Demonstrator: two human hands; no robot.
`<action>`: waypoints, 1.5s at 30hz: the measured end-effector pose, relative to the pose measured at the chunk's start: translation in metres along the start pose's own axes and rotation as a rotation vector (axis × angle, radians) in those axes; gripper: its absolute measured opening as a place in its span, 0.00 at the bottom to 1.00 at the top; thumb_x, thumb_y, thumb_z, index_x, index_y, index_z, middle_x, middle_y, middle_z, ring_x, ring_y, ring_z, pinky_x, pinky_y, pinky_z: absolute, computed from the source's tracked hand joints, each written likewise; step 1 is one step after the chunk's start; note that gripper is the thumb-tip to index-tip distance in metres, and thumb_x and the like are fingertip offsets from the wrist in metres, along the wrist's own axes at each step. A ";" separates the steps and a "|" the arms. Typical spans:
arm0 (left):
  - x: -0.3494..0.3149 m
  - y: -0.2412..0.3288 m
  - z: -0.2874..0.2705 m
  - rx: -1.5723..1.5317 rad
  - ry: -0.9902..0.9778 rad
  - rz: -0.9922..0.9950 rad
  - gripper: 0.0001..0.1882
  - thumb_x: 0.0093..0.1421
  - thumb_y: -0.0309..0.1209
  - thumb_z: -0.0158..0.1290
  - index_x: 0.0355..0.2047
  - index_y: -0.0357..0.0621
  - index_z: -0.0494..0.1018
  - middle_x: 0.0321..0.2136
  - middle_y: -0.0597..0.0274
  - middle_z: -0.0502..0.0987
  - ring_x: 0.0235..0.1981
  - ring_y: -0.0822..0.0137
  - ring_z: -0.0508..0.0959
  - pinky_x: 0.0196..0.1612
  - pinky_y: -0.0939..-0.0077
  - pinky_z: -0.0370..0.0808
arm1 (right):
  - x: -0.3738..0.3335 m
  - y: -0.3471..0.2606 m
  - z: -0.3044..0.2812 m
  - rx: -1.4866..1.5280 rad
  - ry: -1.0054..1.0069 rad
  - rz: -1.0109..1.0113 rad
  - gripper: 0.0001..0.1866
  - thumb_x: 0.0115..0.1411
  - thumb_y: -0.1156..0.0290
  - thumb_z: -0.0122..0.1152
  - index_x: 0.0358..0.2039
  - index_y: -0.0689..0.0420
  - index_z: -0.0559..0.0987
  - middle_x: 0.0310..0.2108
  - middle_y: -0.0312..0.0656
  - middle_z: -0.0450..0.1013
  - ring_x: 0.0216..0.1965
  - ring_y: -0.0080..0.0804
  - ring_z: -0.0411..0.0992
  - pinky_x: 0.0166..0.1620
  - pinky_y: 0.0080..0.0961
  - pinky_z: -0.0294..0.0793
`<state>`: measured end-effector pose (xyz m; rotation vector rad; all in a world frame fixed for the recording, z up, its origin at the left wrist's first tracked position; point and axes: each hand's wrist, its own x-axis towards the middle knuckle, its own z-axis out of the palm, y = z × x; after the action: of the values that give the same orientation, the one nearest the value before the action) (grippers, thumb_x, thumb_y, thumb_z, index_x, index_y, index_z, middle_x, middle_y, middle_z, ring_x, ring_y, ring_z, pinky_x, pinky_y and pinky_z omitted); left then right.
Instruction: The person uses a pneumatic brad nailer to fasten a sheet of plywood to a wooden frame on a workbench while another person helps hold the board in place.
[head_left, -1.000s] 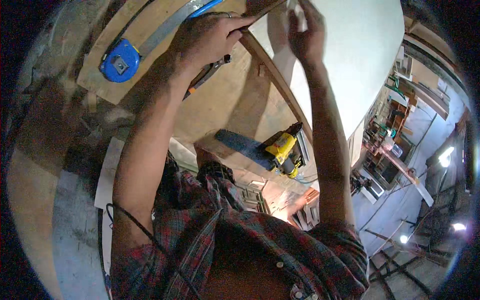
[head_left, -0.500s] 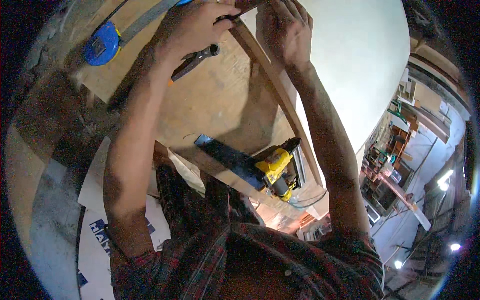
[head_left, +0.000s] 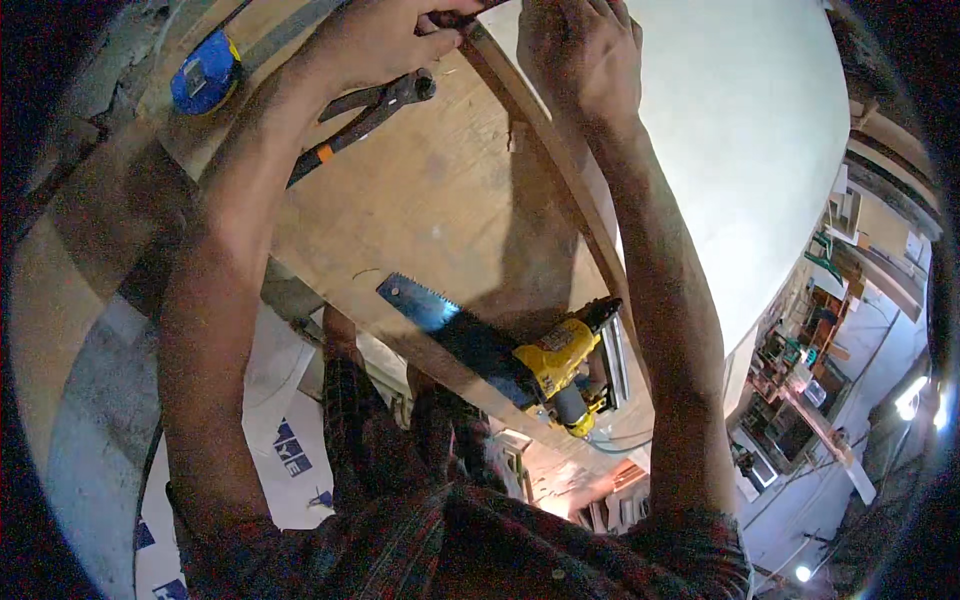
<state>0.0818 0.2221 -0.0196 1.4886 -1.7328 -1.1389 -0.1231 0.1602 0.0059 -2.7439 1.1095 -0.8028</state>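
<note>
My left hand is at the top edge, its fingers curled round a dark piece at the upper end of a long wooden strip; what that piece is does not show. Beside it my right hand is bent closed, fingertips cut off by the picture's edge and their hold hidden. The strip runs down along a large white panel. Below my left wrist, dark-handled pincers lie on the plywood board. A yellow nail gun and a handsaw lie nearer me.
A blue tape measure lies at the upper left. The nail gun's thin hose trails off the board's near edge. White printed sheeting is below on the left. Shelves with clutter and lamps are at the right.
My view has shifted, so the board, saw and nail gun appear lower. My forearms are farther apart in the picture, and more of the pincers shows. Both hands stay at the strip's upper end.
</note>
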 end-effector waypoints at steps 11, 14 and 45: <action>-0.003 0.015 0.011 -0.080 0.051 -0.034 0.29 0.59 0.38 0.62 0.58 0.37 0.73 0.37 0.53 0.80 0.31 0.67 0.81 0.36 0.73 0.78 | -0.007 0.002 0.001 -0.003 0.044 0.089 0.14 0.67 0.66 0.52 0.47 0.55 0.81 0.51 0.49 0.77 0.57 0.48 0.71 0.59 0.46 0.66; 0.001 0.018 0.017 -0.164 0.044 -0.133 0.32 0.60 0.44 0.62 0.58 0.36 0.73 0.36 0.54 0.80 0.33 0.66 0.80 0.38 0.71 0.77 | -0.009 0.008 0.003 0.052 0.037 0.080 0.14 0.67 0.65 0.52 0.47 0.54 0.81 0.51 0.48 0.77 0.57 0.48 0.70 0.59 0.46 0.66; 0.003 0.007 0.027 0.289 0.249 0.216 0.32 0.55 0.42 0.65 0.60 0.54 0.73 0.48 0.50 0.79 0.48 0.51 0.79 0.52 0.61 0.76 | 0.000 -0.015 -0.010 0.076 0.022 0.095 0.10 0.62 0.70 0.55 0.39 0.53 0.84 0.42 0.40 0.80 0.51 0.44 0.73 0.53 0.44 0.69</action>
<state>0.0548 0.2258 -0.0268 1.4902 -1.8821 -0.5848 -0.1185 0.1721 0.0182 -2.6057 1.1776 -0.8467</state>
